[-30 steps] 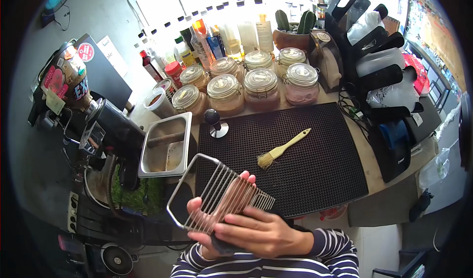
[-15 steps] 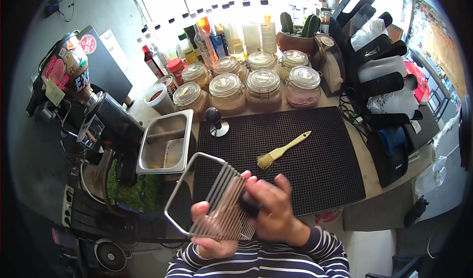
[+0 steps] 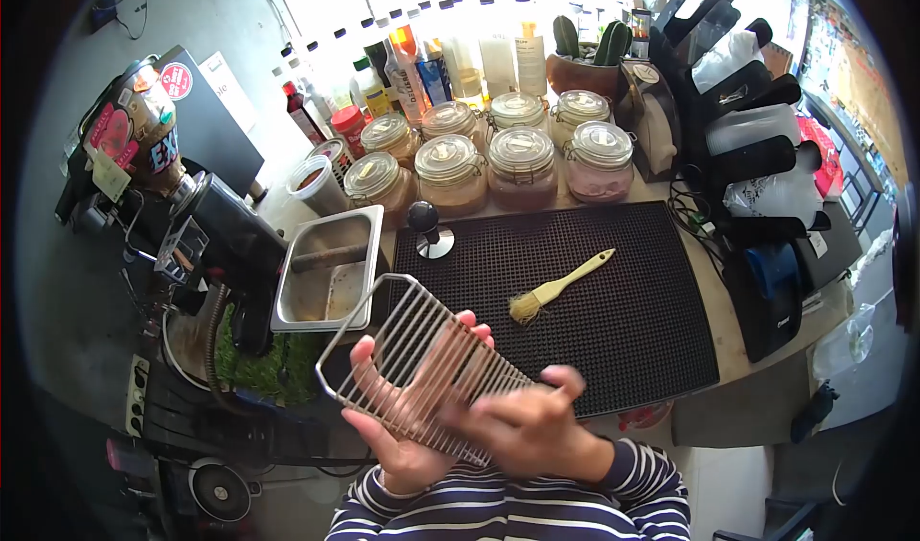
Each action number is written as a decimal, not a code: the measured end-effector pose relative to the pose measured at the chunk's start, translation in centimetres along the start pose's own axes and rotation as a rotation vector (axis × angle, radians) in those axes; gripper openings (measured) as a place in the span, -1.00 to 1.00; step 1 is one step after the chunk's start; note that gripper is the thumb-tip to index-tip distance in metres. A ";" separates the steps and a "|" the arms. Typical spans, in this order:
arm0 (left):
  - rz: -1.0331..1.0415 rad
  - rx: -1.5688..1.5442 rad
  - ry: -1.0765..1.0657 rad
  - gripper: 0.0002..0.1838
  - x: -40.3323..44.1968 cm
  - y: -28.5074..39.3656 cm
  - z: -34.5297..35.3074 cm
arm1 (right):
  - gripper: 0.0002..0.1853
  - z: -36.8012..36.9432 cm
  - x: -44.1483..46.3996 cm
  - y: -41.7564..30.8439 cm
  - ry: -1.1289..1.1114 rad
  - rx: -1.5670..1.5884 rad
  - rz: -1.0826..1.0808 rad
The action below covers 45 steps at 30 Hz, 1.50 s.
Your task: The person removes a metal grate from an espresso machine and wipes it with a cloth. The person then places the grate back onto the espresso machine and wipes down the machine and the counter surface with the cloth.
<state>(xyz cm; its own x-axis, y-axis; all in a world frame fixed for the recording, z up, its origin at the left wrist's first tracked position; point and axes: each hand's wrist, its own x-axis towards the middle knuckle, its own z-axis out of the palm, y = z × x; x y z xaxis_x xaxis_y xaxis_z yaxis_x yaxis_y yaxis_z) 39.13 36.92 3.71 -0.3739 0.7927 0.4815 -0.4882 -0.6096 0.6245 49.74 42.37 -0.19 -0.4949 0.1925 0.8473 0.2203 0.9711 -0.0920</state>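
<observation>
A metal wire rack (image 3: 422,354) with many thin parallel bars and a bent loop at one end is held tilted in front of my body. My left hand (image 3: 407,450) grips it from underneath, its fingers showing through and past the bars. Over the rack's lower right part lies my right hand (image 3: 537,431), bent, with fingers blurred by motion. What sits beneath those fingers is hidden. Beyond the rack, a pastry brush (image 3: 563,285) with a pale handle rests on a black rubber mat (image 3: 632,340).
A coffee tamper (image 3: 424,225) stands on the mat's far left corner, beside a steel bin (image 3: 331,263) with a bar across it. Clip-top glass jars (image 3: 522,162) line the back, with several bottles behind. A black grinder (image 3: 230,239) stands left; cup holders (image 3: 757,158) stand right.
The rack has turned and tipped, so more bars face the camera. My right hand has slid along the bars; the dark thing visible under its fingers before is now hidden. The view shifted slightly.
</observation>
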 end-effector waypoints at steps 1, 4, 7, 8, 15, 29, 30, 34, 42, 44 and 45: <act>0.021 0.024 0.005 -0.37 0.1 -0.1 0.0 | -0.69 -0.1 0.2 1.0 -0.026 -0.002 0.103; 0.037 0.097 0.153 -0.34 0.0 -0.2 0.3 | -0.74 0.1 -0.3 -0.1 -0.057 0.160 0.104; 0.013 -0.054 0.159 -0.32 0.1 0.0 0.2 | -0.65 -0.3 -0.2 -1.8 -0.013 0.390 -0.007; 0.008 -0.040 0.147 -0.30 -0.1 0.0 0.0 | -0.63 -0.5 -0.2 -1.6 -0.033 0.426 -0.009; 0.018 0.051 0.204 -0.17 -0.3 -0.6 -0.7 | -0.66 -1.1 -1.5 -1.2 -0.121 0.453 -0.043; 0.038 0.091 0.276 -0.23 -0.5 -0.5 -0.9 | -0.66 -0.3 -0.1 -1.2 -0.054 0.233 -0.094; 0.049 0.102 0.287 -0.24 -0.4 -0.5 -0.7 | -0.67 -0.5 -0.5 -1.2 -0.065 0.209 -0.108; 0.091 0.114 0.298 -0.26 0.0 -0.2 -0.8 | -0.77 -0.9 -1.3 -0.9 -0.110 0.252 -0.110; 0.024 -0.042 0.260 -0.33 1.7 1.6 -0.2 | -0.76 -2.9 -3.7 1.5 -0.189 0.795 0.289; -0.085 -0.176 0.181 -0.32 1.8 2.7 -0.4 | -0.71 -5.3 -4.4 2.1 -0.202 0.874 0.714; -0.134 -0.207 0.161 -0.33 1.7 3.0 -0.7 | -0.66 -6.2 -4.1 2.3 -0.107 1.039 0.917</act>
<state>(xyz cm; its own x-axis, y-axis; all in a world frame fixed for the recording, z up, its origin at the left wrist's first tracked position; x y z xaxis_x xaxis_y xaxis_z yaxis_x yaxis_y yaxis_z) 36.43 36.46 5.99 -0.4075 0.8660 0.2897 -0.6861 -0.4997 0.5288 57.47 42.95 -0.58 -0.5868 0.7751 0.2342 -0.1978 0.1432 -0.9697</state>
